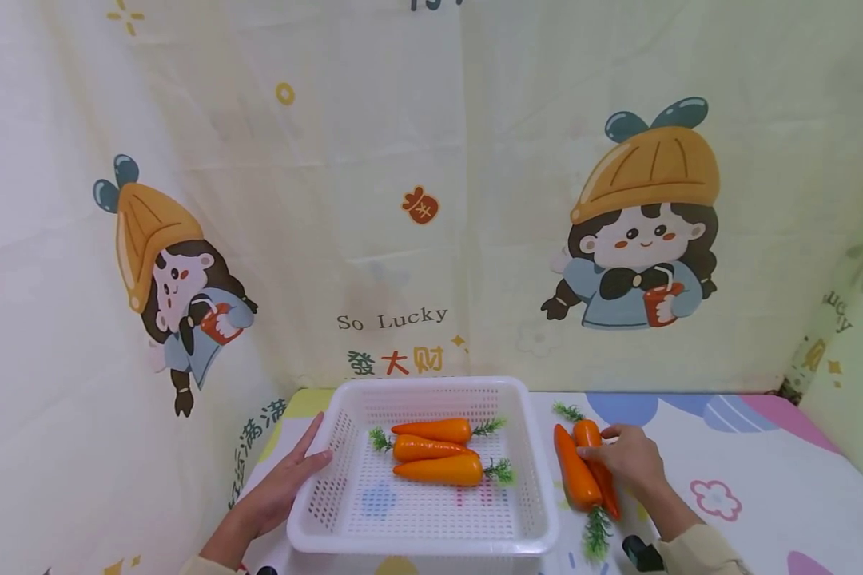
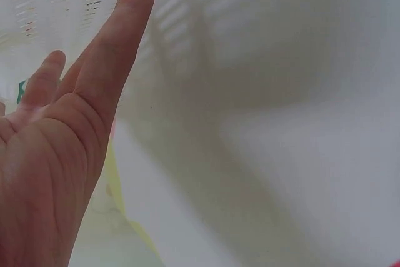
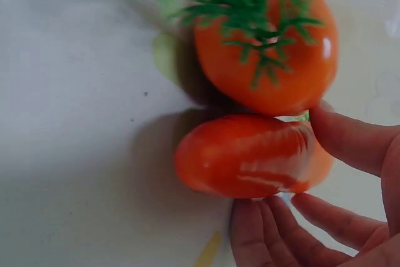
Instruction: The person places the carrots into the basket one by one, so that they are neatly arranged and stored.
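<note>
So the white basket (image 1: 423, 545) is set square in the middle of the worktop (image 1: 683, 447), likely so it can be reached easily from both sides. The left hand (image 1: 282, 489) is laid against its left side with the fingers pretty much straight, nothing clenched, so the basket is probably just being steadied. Three carrots (image 1: 437, 449) are laid crosswise inside, with the leaf ends not all pointed the same way. Two more are on the worktop just right of the basket. The right-hand carrot (image 3: 250, 157) is pinched by the right hand (image 1: 629, 459), thumb on one side and fingers on the other, presumably because its neighbour (image 1: 577, 473) is tucked in so close that only a narrow gap is left for the thumb.
</note>
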The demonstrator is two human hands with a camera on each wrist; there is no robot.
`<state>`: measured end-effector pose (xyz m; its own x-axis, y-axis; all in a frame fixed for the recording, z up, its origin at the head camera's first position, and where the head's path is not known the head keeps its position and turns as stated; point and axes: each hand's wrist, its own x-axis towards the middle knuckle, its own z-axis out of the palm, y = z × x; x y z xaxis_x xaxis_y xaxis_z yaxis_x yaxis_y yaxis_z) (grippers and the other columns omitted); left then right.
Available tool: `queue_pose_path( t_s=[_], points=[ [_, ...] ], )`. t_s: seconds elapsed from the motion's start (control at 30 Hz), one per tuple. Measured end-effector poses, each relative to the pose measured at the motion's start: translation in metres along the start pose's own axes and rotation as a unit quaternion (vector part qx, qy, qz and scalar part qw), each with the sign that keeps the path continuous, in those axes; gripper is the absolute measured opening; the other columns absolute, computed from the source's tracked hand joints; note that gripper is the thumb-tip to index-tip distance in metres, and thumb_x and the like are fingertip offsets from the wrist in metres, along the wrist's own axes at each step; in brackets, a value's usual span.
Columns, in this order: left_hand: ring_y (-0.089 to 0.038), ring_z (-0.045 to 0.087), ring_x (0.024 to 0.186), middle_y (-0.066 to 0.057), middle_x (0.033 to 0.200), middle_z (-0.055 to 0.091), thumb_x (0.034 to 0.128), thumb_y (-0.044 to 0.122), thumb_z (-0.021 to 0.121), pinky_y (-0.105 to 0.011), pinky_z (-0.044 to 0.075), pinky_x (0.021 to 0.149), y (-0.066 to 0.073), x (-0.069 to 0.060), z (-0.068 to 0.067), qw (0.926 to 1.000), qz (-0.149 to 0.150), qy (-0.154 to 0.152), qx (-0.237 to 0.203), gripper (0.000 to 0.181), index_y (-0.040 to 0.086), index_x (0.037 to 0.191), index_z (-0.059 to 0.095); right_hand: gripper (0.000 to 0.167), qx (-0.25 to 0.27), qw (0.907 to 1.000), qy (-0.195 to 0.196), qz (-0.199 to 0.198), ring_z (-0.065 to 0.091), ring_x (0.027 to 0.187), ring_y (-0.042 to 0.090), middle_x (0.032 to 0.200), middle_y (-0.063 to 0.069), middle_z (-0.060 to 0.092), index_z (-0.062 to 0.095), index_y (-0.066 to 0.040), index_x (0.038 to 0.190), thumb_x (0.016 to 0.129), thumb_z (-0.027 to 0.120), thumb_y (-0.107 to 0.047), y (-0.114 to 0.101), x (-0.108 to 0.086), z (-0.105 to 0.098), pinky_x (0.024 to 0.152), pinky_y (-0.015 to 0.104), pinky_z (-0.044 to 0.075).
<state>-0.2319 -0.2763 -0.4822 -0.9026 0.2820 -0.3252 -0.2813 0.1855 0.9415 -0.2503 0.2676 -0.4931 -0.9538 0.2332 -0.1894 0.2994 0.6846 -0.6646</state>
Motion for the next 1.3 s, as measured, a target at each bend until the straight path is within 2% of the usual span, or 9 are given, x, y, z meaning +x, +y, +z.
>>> queue_pose_path(
  t_s=[0.13, 0.4, 0.67, 0.97, 1.3],
  points=[
    [-0.031, 0.066, 0.126, -0.02, 0.174, 0.02, 0.1069, 0.046, 0.053, -0.052, 0.06, 0.098, 0.0, 0.0, -0.001, 1.0, 0.002, -0.004, -0.001, 0.082, 0.056, 0.16, -0.009, 0.059, -0.006, 1.0, 0.001, -0.003, 0.059, 0.081, 0.028, 0.102, 0.027, 0.069, 0.064, 0.014, 0.114, 0.083, 0.084, -0.032, 0.001, -0.002, 0.002, 0.062, 0.03, 0.051],
    [-0.031, 0.065, 0.127, -0.021, 0.174, 0.018, 0.1074, 0.047, 0.052, -0.052, 0.06, 0.1, -0.002, 0.0, -0.002, 1.0, 0.003, -0.008, 0.001, 0.083, 0.053, 0.161, -0.011, 0.05, -0.021, 0.9998, -0.003, -0.001, 0.062, 0.079, 0.024, 0.099, 0.023, 0.072, 0.068, 0.011, 0.11, 0.084, 0.082, -0.029, -0.002, -0.001, 0.001, 0.063, 0.029, 0.055],
    [-0.03, 0.063, 0.131, -0.02, 0.175, 0.016, 0.1076, 0.046, 0.052, -0.051, 0.059, 0.102, -0.002, -0.001, -0.001, 1.0, 0.002, -0.004, 0.004, 0.083, 0.052, 0.162, -0.011, 0.058, -0.012, 0.9998, -0.012, 0.007, 0.06, 0.077, 0.023, 0.099, 0.023, 0.071, 0.067, 0.013, 0.115, 0.084, 0.085, -0.032, -0.005, -0.001, -0.007, 0.063, 0.028, 0.055],
    [-0.03, 0.064, 0.129, -0.019, 0.174, 0.02, 0.1067, 0.047, 0.053, -0.052, 0.059, 0.101, -0.003, -0.001, -0.001, 1.0, 0.005, 0.001, 0.008, 0.083, 0.053, 0.162, -0.01, 0.064, 0.026, 0.9992, -0.029, 0.004, 0.063, 0.078, 0.022, 0.112, 0.028, 0.069, 0.066, 0.013, 0.122, 0.085, 0.085, -0.035, -0.011, -0.002, -0.016, 0.066, 0.03, 0.059],
    [-0.03, 0.065, 0.125, -0.019, 0.172, 0.025, 0.1075, 0.048, 0.051, -0.051, 0.06, 0.101, -0.003, 0.0, -0.001, 0.9999, 0.007, -0.002, 0.014, 0.081, 0.055, 0.161, -0.01, 0.066, 0.039, 0.9984, -0.041, 0.004, 0.065, 0.081, 0.021, 0.112, 0.025, 0.071, 0.067, 0.011, 0.124, 0.084, 0.087, -0.038, -0.02, -0.003, -0.026, 0.071, 0.033, 0.062]
  ],
)
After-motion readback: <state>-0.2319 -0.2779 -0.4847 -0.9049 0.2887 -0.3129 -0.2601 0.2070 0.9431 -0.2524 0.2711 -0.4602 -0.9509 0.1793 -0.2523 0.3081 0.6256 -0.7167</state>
